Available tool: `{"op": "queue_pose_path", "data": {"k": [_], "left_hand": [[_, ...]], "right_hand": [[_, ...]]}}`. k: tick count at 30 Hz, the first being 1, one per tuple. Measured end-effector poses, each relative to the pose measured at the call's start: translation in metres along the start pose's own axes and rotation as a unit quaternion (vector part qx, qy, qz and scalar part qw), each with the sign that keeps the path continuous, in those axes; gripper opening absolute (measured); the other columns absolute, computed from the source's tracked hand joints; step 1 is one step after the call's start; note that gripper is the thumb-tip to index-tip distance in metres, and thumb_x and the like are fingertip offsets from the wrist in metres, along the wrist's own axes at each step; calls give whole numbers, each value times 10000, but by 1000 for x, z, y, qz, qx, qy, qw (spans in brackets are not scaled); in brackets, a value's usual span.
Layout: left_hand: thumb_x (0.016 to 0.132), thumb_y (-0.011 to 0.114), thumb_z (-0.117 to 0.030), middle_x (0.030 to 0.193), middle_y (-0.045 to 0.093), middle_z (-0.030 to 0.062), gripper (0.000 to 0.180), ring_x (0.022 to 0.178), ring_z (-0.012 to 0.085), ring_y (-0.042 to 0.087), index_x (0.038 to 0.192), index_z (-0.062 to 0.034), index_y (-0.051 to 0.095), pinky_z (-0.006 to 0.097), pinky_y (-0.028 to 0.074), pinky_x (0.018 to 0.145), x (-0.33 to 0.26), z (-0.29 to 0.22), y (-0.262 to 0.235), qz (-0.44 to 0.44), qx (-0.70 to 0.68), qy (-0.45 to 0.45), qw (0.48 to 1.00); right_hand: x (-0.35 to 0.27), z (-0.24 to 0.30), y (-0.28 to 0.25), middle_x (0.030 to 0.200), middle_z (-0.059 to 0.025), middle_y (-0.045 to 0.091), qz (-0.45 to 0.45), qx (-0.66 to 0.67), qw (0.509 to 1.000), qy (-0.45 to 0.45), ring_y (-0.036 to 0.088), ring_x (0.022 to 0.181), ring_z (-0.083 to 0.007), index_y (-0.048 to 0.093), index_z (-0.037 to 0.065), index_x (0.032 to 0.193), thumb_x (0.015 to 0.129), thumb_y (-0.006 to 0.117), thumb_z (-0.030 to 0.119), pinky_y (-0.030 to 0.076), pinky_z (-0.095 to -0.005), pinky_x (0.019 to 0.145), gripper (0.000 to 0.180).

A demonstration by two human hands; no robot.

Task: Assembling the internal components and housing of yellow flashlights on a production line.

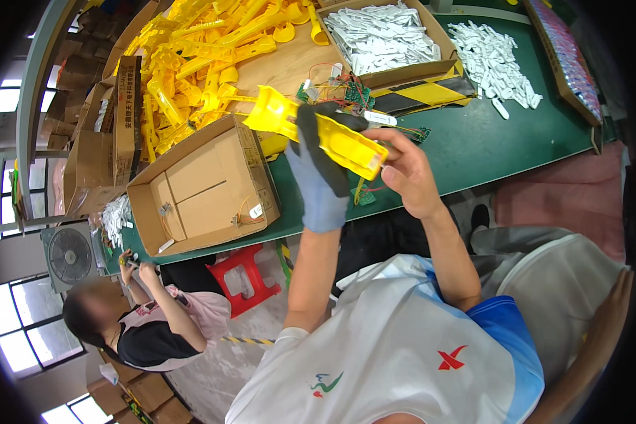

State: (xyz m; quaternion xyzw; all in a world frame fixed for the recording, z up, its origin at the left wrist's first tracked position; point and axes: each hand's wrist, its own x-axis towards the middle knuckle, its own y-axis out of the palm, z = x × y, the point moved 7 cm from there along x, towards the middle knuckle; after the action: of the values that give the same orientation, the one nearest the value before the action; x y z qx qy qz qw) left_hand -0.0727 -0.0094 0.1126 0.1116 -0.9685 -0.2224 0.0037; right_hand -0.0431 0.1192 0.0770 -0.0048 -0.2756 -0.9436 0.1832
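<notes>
My left hand, in a grey-blue glove with dark fingers, is wrapped round a long yellow plastic shell. The shell is held tilted above the table edge, its hollow side facing up and its flared end at the upper left. My bare right hand is closed about the shell's narrower end, with the thumb at the near side and the fingers at the far side. Behind the hands lie green circuit boards with thin red wires, and a white plastic piece.
Yellow shells are heaped at the far left. An open cardboard box stands left of my hands. White pieces fill another box and lie loose on the green table. A co-worker works at the left, near a red stool.
</notes>
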Motion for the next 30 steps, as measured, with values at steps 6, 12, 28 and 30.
{"op": "queue_pose_path", "data": {"k": [6, 12, 28, 30], "left_hand": [[930, 549, -489, 788, 607, 118, 470, 706, 287, 593, 1065, -39, 538, 405, 504, 706, 19, -22, -10, 19, -79, -11, 997], [938, 534, -491, 794, 610, 132, 507, 721, 296, 604, 1102, -12, 507, 406, 515, 725, 28, -37, -27, -19, -53, 46, 997], [911, 557, -442, 1207, 580, 158, 562, 1078, 293, 591, 1260, -7, 489, 409, 471, 963, -37, -41, -121, 101, -33, 273, 956], [908, 567, -354, 1160, 598, 165, 474, 1026, 293, 607, 1223, -2, 524, 405, 490, 915, -35, -59, -97, 122, 76, 314, 938]], "right_hand": [[-17, -9, -3, 1111, -91, 670, 99, -186, 977, 1, 593, 1081, -166, 526, 8, 1229, 777, 742, 137, 396, -359, 1020, 518], [-28, -39, -8, 974, -72, 648, 24, -31, 998, 46, 620, 957, -130, 551, -10, 1131, 731, 769, -25, 475, -279, 891, 456], [1, 27, -25, 865, -60, 672, -128, -129, 982, -60, 627, 703, -87, 653, -19, 991, 815, 746, 83, 540, -238, 645, 223], [2, 29, -34, 828, -48, 647, -127, -85, 987, -39, 596, 661, -78, 648, -25, 969, 868, 684, 129, 531, -234, 638, 188]]}}
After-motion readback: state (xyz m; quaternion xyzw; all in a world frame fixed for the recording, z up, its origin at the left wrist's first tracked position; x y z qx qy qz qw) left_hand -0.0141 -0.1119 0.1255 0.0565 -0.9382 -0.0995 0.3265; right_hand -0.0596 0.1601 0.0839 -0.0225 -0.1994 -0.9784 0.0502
